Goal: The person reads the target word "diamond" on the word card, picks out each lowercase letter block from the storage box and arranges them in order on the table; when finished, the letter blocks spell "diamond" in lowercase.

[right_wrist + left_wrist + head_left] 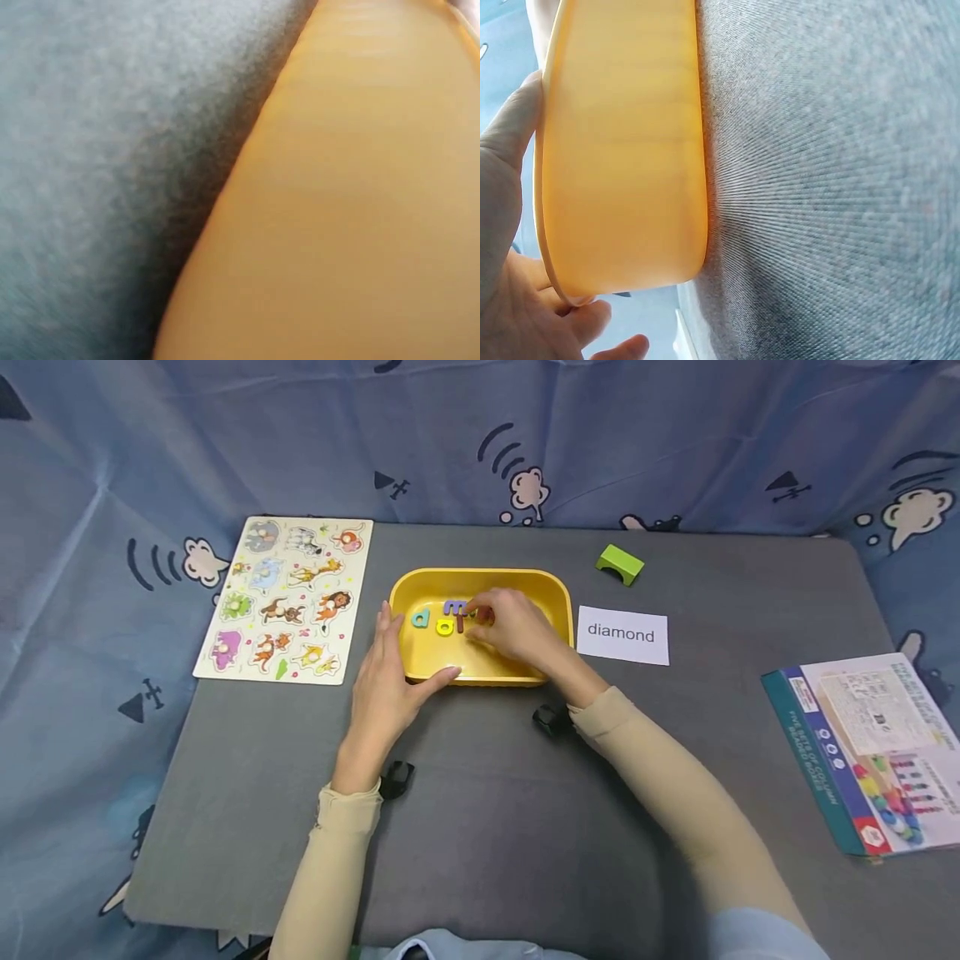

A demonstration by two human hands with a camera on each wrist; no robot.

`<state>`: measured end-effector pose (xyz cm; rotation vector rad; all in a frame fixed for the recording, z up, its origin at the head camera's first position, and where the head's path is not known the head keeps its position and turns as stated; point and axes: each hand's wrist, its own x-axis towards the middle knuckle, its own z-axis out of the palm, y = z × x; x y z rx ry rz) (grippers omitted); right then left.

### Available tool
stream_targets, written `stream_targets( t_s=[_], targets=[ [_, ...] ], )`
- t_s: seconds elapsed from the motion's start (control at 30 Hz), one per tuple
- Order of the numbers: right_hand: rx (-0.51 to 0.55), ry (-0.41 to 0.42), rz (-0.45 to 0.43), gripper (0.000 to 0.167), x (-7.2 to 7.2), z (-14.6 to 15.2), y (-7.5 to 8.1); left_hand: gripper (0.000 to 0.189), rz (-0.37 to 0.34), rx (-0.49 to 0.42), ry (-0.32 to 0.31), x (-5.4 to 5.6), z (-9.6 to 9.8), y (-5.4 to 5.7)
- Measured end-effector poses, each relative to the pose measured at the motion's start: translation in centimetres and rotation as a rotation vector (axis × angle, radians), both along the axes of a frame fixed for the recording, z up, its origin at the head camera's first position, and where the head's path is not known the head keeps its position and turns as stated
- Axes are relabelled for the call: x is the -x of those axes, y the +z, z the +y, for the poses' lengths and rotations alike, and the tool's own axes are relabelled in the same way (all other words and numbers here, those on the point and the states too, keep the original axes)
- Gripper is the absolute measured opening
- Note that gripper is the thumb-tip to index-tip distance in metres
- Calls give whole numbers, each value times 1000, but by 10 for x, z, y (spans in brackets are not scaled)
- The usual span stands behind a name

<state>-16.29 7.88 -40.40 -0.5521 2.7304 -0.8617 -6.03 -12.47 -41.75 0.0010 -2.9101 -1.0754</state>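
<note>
A yellow tray (420, 578) sits mid-table with several coloured letters in it: a teal one (421, 619), a yellow one (445, 627), a purple one (454, 607). My left hand (390, 677) holds the tray's near-left corner, thumb along the front wall, fingers up the left side. In the left wrist view the tray wall (622, 150) fills the left half, with my left hand (510, 225) against it. My right hand (510, 625) reaches into the tray, fingers curled over the letters; what they hold is hidden. The right wrist view shows only the tray wall (352, 195) and grey mat (97, 150).
An animal peg puzzle board (288, 597) lies left of the tray. A white card reading "diamond" (622, 634) lies right of it, a green block (619, 564) behind that. A printed box (870, 747) rests at the right edge.
</note>
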Motion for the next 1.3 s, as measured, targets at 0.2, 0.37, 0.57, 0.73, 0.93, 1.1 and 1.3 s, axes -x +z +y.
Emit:
stream_targets(
  t_s=[0.2, 0.37, 0.57, 0.73, 0.93, 1.1, 1.3],
  targets=[
    [-59, 47, -4, 29, 7, -11, -5, 111, -1, -10, 4, 0, -1, 0],
    [-81, 49, 7, 28, 11, -14, -5, 112, -2, -15, 3, 0, -1, 1],
    [-79, 72, 21, 18, 12, -14, -6, 111, 3, -18, 2, 1, 0, 0],
    [-8, 116, -10, 18, 6, -8, -1, 111, 10, -18, 3, 0, 0, 0],
    [37, 104, -36, 20, -10, 7, 13, 111, 11, -16, 4, -1, 0, 0],
    [123, 68, -9, 23, -33, 35, 29, 111, 9, -21, 5, 0, 1, 1],
    [195, -22, 111, 27, -56, 85, 37, 112, 19, -30, 0, -1, 1, 0]
  ],
)
